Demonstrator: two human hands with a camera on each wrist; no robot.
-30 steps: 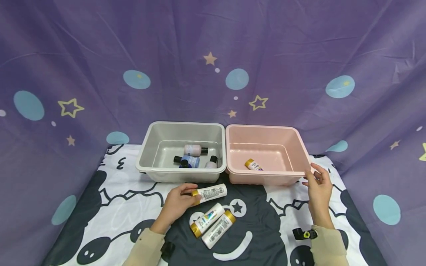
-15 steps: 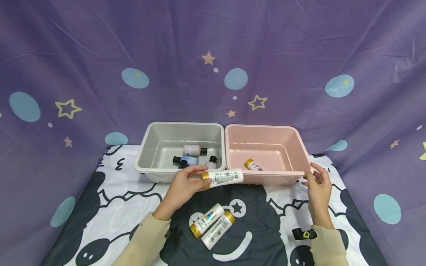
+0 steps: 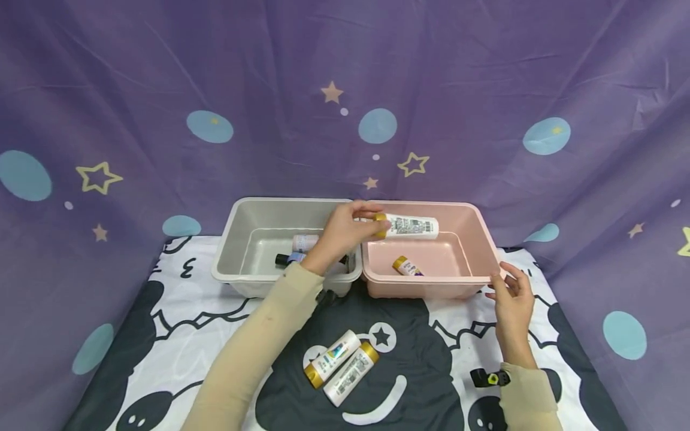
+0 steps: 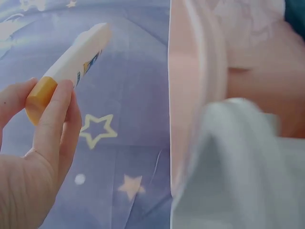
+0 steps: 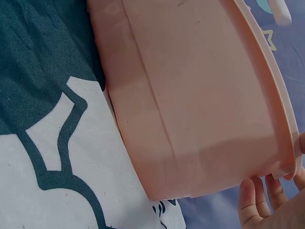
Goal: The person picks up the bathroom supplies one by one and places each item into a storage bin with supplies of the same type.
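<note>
My left hand (image 3: 345, 233) pinches a white tube with a gold cap (image 3: 412, 227) by its cap end, above the pink bin (image 3: 431, 280). In the left wrist view the same tube (image 4: 81, 55) points away from the fingers and touches nothing else. My right hand (image 3: 514, 311) grips the front right corner of the pink bin's rim; its fingers (image 5: 248, 200) sit under the lip in the right wrist view. Inside the pink bin lies another gold-capped tube (image 3: 408, 266). Two more tubes, a left one (image 3: 332, 359) and a right one (image 3: 351, 374), lie side by side on the cloth.
A grey bin (image 3: 237, 278) stands against the pink bin's left side. It holds several small black-capped bottles (image 3: 304, 242), partly hidden by my left arm. A purple curtain (image 3: 280, 90) hangs behind both bins. Black and white printed cloth (image 3: 215, 353) covers the table.
My left hand has lifted the tube from the cloth and carried it up and right, over the pink bin. My right hand has stayed at the bin's corner.
</note>
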